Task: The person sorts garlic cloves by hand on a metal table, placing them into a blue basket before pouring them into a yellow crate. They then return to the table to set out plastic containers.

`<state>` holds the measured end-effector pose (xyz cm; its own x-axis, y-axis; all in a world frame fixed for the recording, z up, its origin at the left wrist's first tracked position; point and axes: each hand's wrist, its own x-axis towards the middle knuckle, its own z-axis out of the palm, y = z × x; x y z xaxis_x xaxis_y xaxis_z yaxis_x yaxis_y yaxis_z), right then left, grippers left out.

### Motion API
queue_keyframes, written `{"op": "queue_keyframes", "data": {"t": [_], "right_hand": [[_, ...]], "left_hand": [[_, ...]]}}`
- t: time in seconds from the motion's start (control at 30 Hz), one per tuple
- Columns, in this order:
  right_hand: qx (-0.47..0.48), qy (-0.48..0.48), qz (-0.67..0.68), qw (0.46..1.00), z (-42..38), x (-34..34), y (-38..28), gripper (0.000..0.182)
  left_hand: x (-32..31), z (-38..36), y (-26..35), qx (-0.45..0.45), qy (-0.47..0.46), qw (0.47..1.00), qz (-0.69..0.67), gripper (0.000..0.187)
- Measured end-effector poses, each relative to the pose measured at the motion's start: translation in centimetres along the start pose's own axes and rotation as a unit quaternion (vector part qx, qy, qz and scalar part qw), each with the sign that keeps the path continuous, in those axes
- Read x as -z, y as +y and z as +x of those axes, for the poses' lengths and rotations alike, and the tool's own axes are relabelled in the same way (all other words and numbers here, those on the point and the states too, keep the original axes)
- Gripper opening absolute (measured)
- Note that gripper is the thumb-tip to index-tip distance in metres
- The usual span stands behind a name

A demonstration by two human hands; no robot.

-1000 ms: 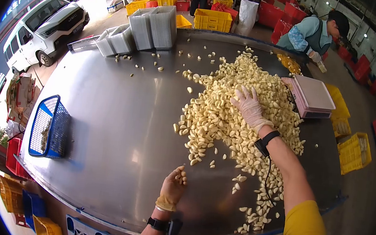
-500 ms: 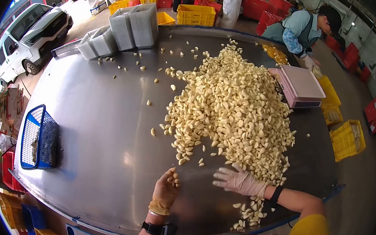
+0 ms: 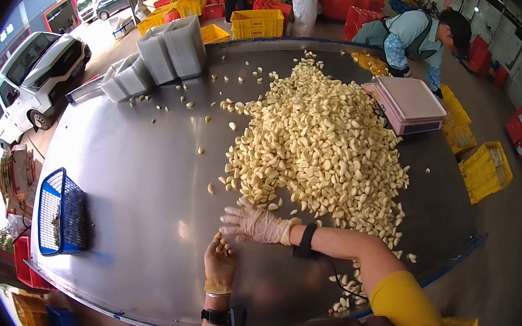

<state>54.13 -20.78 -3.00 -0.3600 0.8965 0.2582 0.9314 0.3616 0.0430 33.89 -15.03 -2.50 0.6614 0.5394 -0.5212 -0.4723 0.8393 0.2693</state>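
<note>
A large heap of peeled garlic cloves (image 3: pixel 321 144) lies on the metal table (image 3: pixel 139 213). My left hand (image 3: pixel 220 266), palm turned up, is curled around what look like a few garlic cloves at its fingertips. A tan band of glove shows at that wrist. Just above it, my right hand (image 3: pixel 257 222), in a thin whitish glove, reaches left across the table with fingers spread. It lies beside the heap's near edge, its fingertips close to the left hand's. Whether anything sits beneath its palm is hidden.
A blue basket (image 3: pixel 68 215) stands at left. Stacked clear trays (image 3: pixel 171 50) are at the back left, a pink scale (image 3: pixel 409 103) at the back right. Beyond the scale a co-worker (image 3: pixel 410 41) bends over yellow crates (image 3: pixel 456 114). Loose cloves lie near my right forearm.
My right hand has swept left from the heap's lower edge to beside my left hand. The left hand stays curled, slightly lower left. The view has shifted, and the co-worker bends lower.
</note>
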Motion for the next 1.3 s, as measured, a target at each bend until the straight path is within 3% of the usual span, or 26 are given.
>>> {"op": "queue_keyframes", "data": {"t": [0.1,0.17,0.2,0.23,0.3,0.43,0.53,0.63,0.7,0.77,0.83,0.87,1.0,1.07,1.1,1.17,1.3], "right_hand": [[-0.118,-0.049,-0.271,0.954,1.1,-0.4,7.6,0.045],[-0.139,-0.077,-0.285,0.945,-0.1,-0.1,12.6,0.035],[-0.141,-0.066,-0.374,0.914,-0.8,-0.1,14.8,0.029],[-0.161,-0.037,-0.366,0.916,-2.2,0.6,16.8,0.027],[-0.250,-0.080,-0.354,0.897,-4.5,5.0,18.4,0.035],[-0.351,0.041,-0.195,0.915,-11.5,13.5,14.6,0.065],[-0.443,0.095,-0.078,0.888,-18.6,17.4,8.5,0.070],[-0.612,0.169,0.011,0.772,-30.5,16.4,2.5,0.070],[-0.784,0.242,0.149,0.551,-34.7,15.9,-2.2,0.070],[-0.822,0.263,0.196,0.465,-39.2,12.9,-5.5,0.072],[-0.814,0.111,0.065,0.567,-38.5,11.3,-6.8,0.072],[-0.802,0.057,0.023,0.594,-37.4,10.0,-6.7,0.073],[-0.752,0.171,0.026,0.636,-29.2,6.7,-2.0,0.067],[-0.706,0.422,0.122,0.555,-24.7,6.1,1.3,0.072],[-0.706,0.420,0.123,0.557,-22.8,6.3,2.6,0.072],[-0.692,0.531,0.147,0.467,-19.6,7.0,5.0,0.074],[-0.665,0.530,0.174,0.496,-16.5,8.6,7.7,0.076]], "left_hand": [[-0.1,-0.1,0.1,-0.013,0.022,1.000,-0.010,0.019],[-0.3,0.1,0.0,-0.005,-0.004,1.000,-0.006,0.017],[-0.4,0.1,0.0,-0.009,0.002,1.000,-0.013,0.017],[-0.4,0.1,-0.1,0.026,-0.006,1.000,-0.011,0.017],[-0.7,-0.2,-0.2,0.055,-0.006,0.998,-0.020,0.016],[-2.6,-1.4,-0.3,0.074,-0.027,0.997,-0.006,0.016],[-3.1,-1.5,-1.1,0.085,-0.025,0.996,0.008,0.017],[-2.7,-1.4,-1.8,0.110,-0.024,0.993,0.020,0.017],[-2.9,-1.4,-2.4,0.131,-0.025,0.991,0.022,0.017],[-3.1,-1.8,-2.9,0.140,-0.040,0.989,0.030,0.017],[-3.4,-2.1,-3.4,0.144,-0.047,0.988,0.034,0.016],[-3.6,-2.3,-3.5,0.149,-0.055,0.986,0.043,0.016],[-3.3,-2.1,-3.7,0.165,-0.050,0.984,0.047,0.016],[-3.4,-2.3,-3.6,0.155,-0.058,0.985,0.047,0.016],[-3.4,-2.3,-3.7,0.148,-0.067,0.985,0.050,0.016],[-3.5,-2.3,-3.7,0.145,-0.063,0.986,0.054,0.016],[-3.1,-2.0,-4.0,0.156,-0.056,0.984,0.059,0.017]]}}
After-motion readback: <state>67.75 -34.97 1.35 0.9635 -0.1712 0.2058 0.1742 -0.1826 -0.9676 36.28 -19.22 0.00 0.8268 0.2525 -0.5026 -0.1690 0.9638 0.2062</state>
